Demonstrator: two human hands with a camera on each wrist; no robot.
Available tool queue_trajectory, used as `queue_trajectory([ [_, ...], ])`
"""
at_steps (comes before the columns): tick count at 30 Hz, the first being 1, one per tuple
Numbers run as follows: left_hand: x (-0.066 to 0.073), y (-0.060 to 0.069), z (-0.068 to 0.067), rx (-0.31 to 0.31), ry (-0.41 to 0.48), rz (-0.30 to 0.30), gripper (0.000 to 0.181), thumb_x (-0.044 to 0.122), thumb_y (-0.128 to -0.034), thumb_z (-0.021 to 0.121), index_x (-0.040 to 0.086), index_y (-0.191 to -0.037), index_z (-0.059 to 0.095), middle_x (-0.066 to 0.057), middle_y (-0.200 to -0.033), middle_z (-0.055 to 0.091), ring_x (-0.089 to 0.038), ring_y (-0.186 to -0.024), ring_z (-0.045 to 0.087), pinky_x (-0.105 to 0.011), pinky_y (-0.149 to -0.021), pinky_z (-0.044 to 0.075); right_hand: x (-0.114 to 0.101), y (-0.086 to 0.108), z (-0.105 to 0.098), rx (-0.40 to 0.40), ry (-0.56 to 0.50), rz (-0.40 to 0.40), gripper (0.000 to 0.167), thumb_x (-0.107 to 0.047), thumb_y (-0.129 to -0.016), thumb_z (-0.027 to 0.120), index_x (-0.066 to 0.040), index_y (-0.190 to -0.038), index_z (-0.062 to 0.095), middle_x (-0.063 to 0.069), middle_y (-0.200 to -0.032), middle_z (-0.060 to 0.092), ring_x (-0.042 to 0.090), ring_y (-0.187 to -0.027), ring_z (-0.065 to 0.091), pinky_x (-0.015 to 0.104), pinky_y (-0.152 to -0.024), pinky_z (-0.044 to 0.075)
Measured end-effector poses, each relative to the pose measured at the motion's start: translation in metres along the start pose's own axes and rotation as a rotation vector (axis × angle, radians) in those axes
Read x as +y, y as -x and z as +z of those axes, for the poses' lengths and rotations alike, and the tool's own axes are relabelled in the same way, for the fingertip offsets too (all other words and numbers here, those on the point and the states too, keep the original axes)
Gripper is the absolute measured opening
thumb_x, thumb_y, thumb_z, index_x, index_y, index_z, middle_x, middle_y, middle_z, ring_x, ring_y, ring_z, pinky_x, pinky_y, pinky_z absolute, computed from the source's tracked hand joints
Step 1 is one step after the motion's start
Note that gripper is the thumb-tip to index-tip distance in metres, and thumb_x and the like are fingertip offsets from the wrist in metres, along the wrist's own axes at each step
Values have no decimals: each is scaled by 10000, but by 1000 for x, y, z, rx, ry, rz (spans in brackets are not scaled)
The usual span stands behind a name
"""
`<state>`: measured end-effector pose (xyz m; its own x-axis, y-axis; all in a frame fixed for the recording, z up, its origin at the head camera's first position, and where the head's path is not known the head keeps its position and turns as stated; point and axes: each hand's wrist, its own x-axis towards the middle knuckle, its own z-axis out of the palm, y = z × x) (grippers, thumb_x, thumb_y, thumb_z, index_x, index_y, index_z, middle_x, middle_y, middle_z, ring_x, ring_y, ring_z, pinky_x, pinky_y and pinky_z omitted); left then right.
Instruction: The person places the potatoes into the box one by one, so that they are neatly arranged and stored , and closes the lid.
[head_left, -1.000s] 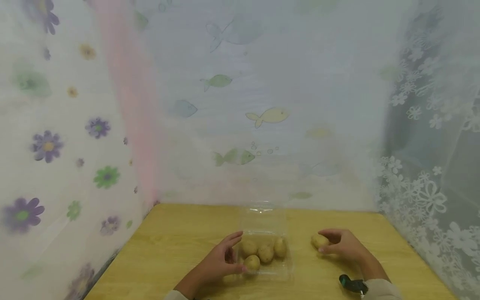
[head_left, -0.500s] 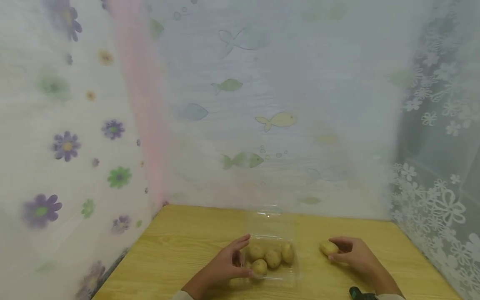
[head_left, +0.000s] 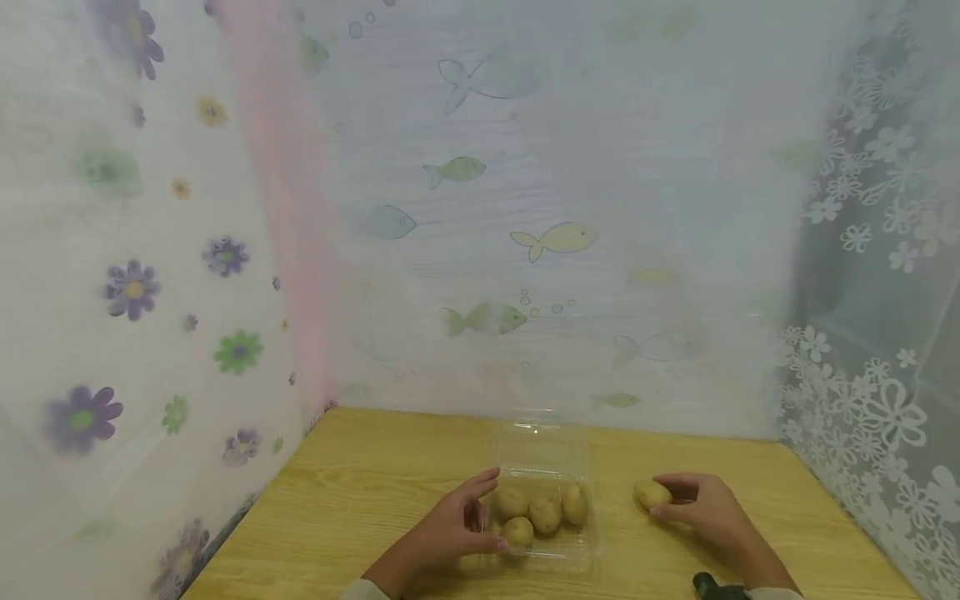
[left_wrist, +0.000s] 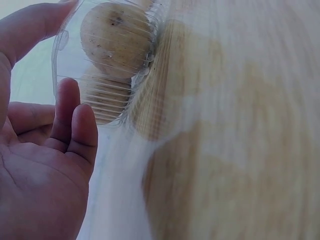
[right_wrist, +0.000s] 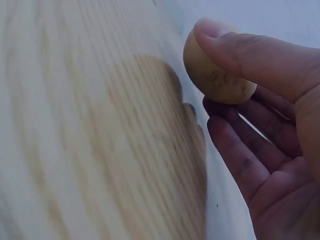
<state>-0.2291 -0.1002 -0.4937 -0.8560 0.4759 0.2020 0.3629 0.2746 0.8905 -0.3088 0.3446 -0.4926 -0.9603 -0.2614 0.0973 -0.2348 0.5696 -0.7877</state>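
Several potatoes (head_left: 544, 516) lie in a clear plastic clamshell container (head_left: 558, 550) at the middle of the table, its lid (head_left: 536, 446) standing open at the back. My left hand (head_left: 453, 525) holds the container's left side, thumb at the near corner and index finger toward the far one. In the left wrist view, the thumb (left_wrist: 35, 27) is on the rim and other fingertips are against the ribbed wall. Right of the container, my right hand (head_left: 705, 507) pinches another potato (right_wrist: 220, 72) between thumb and fingers. In the right wrist view this potato appears raised off the table.
The wood-grain table (head_left: 375, 467) reaches back to a hanging sheet (head_left: 562, 350) printed with fish. Flowered sheets (head_left: 135, 350) close off the sides. A dark strapped device (head_left: 712, 586) sits at my right wrist.
The head view has turned a little left, shifting everything rightward. In the last half second, my right hand and its potato have shifted slightly left. The left hand stays at the container.
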Motion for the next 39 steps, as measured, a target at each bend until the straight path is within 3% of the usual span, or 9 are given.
queue_trajectory([
  [6,1,1,0,1,-10,-5,962,278,-884,854,39,-1628,293,-54,-1722,225,4,-801,519,-181,-705,499,-11,-3,9,13,-49,7,625,-338,-805,906,-82,-1337,699,159,-1337,692,246,-1090,724,317,-851,601],
  [10,2,1,0,-2,-21,1,962,285,-889,849,38,-1630,288,-61,-1720,230,9,-812,525,-185,-717,506,-21,-2,14,4,-113,-35,625,-312,-827,892,-59,-1358,680,201,-1366,665,300,-1128,722,319,-862,607],
  [20,2,0,0,9,-36,-5,958,293,-885,853,48,-1628,301,-44,-1719,238,-13,-818,526,-187,-723,504,-45,5,22,-56,-213,-168,595,-251,-874,850,-21,-1385,649,244,-1363,651,74,-1042,735,293,-850,609],
  [32,3,1,0,-2,-23,-15,946,292,-896,841,71,-1635,293,-24,-1722,230,-4,-815,532,-192,-720,510,-66,17,36,-123,-211,-221,553,-258,-865,853,-34,-1342,686,251,-1348,656,161,-1071,743,299,-856,608],
  [39,1,1,-1,-2,-28,-17,936,284,-898,840,69,-1632,301,-19,-1723,227,4,-815,532,-193,-722,513,-75,19,51,-122,-194,-373,477,-224,-882,833,-74,-1317,708,204,-1310,693,86,-1086,724,260,-856,600],
])
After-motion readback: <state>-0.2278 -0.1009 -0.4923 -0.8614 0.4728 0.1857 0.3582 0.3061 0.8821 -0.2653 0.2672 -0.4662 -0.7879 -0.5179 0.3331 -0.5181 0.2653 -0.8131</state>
